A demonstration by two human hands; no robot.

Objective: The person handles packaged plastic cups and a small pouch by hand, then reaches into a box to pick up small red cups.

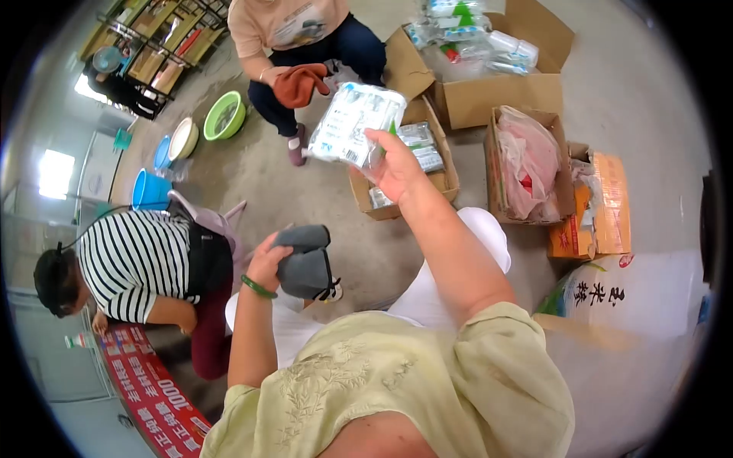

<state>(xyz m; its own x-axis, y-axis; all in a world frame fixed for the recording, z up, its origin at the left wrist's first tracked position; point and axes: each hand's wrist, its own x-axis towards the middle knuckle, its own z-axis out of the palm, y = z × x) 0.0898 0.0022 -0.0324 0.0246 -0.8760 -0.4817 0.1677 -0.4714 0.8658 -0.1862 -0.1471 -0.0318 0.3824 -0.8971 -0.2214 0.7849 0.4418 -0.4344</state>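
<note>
My right hand (398, 166) is raised in front of me, its fingers closed on the lower right edge of a clear plastic packet (353, 122) with white and silvery contents and a printed barcode. My left hand (266, 263), with a green bangle on the wrist, grips a folded grey cloth (305, 263) with dark edging, above my lap. Just beyond my right hand, a small open cardboard box (443, 179) on the floor holds several similar silvery packets (420, 141).
Ahead, a squatting person holds a rust-brown cloth (299, 85). A person in stripes bends at the left near a red banner (149, 389). A large carton (504, 103), a box with a pink bag (528, 164), an orange box (611, 202) and a white sack (634, 294) stand at the right.
</note>
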